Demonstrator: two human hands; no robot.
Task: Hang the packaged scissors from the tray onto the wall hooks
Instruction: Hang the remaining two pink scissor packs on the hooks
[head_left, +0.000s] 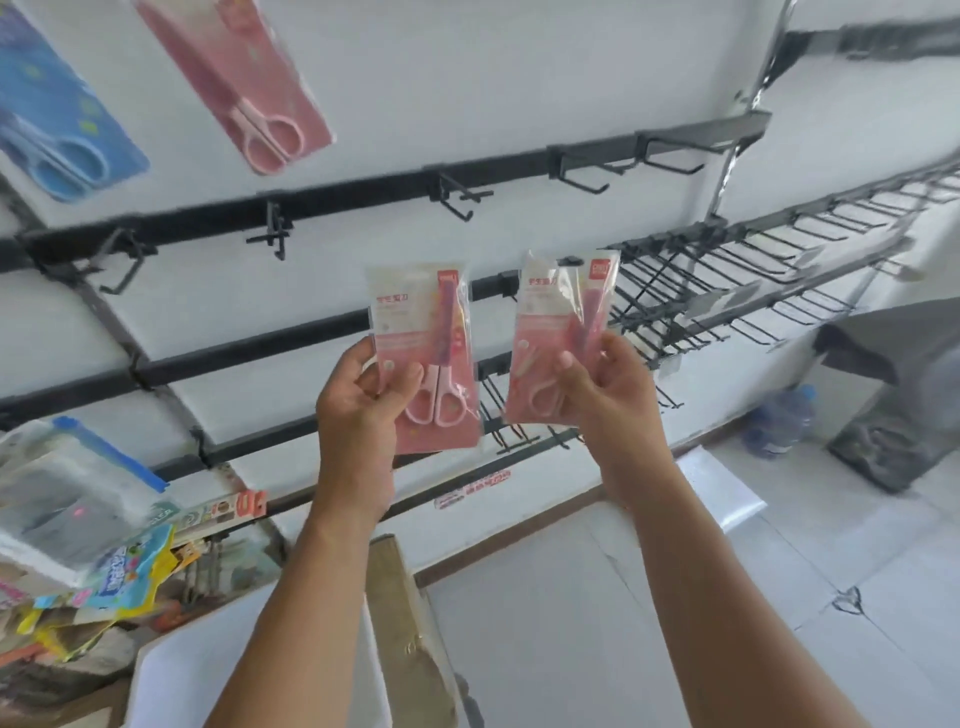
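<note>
My left hand (358, 410) grips a pink packaged scissors (423, 338) by its lower left, held upright in front of the wall. My right hand (608, 389) holds a second pink scissors pack (558, 322) beside it, to the right. Both packs are raised before the black wall rails, below a row of bare black hooks (457, 195). On the wall at upper left hang a pink scissors pack (244, 83) and a blue scissors pack (57, 119). The tray is not clearly visible.
Many bare black wire hooks (753, 265) crowd the rails to the right. A pile of colourful packaged goods (93, 545) sits at the lower left. A brown cardboard box (405, 613) lies below my arms. A water bottle (779, 421) stands on the tiled floor at right.
</note>
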